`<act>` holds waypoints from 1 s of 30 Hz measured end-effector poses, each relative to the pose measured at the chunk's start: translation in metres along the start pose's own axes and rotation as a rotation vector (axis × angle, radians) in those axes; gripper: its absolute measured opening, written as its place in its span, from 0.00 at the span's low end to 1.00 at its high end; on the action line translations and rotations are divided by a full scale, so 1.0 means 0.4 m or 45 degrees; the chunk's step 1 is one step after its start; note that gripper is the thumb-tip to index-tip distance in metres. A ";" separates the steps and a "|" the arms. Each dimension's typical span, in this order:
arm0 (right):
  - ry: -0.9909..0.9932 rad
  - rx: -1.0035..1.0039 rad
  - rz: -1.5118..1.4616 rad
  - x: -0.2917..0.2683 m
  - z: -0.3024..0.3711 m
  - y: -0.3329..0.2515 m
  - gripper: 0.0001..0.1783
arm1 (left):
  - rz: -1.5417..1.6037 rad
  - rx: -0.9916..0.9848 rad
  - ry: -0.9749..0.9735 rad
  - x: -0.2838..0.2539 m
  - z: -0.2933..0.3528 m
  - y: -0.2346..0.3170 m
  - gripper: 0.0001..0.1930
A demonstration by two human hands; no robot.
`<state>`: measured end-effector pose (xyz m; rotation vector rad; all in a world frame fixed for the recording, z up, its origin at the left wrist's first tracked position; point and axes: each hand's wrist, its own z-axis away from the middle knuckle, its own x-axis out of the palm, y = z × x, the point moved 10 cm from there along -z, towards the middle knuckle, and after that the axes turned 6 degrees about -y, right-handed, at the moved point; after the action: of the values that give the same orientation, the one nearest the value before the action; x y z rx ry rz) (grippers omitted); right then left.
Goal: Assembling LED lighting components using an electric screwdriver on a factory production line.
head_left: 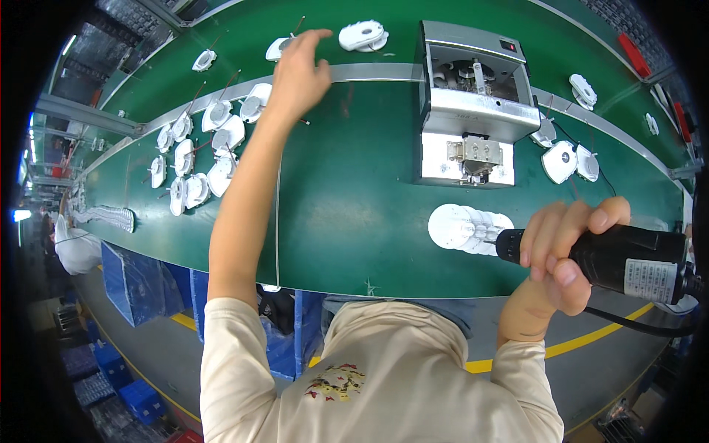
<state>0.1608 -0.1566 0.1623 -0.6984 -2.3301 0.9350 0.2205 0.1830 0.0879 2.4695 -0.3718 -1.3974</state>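
My right hand (565, 247) is wrapped round a black electric screwdriver (628, 255) that lies nearly level, its nose to the left. The nose is beside a shiny white round-ended part (461, 227) on the green bench; whether they touch I cannot tell. My left arm reaches far across the bench. Fingers stretched and thumb apart, my left hand (301, 77) is over the green strip behind the metal rail, close to a white plastic housing (278, 49) that it partly covers. To its right lies another white housing (362, 35).
A grey metal screw feeder (476, 103) stands at the back, right of centre. Several white housings with thin wires (221, 136) are grouped at the left; more housings (560, 162) lie right of the feeder. Blue bins (136, 284) stand below the bench's left edge. A black cord (635, 325) trails from the screwdriver.
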 end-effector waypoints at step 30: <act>-0.018 0.007 -0.040 -0.001 0.036 -0.011 0.24 | 0.396 -0.300 -0.644 -0.110 0.252 0.102 0.17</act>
<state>0.1508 -0.1660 0.1565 -0.6534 -2.3430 0.9350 0.1081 0.1494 0.0878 1.7633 -0.6226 -1.7895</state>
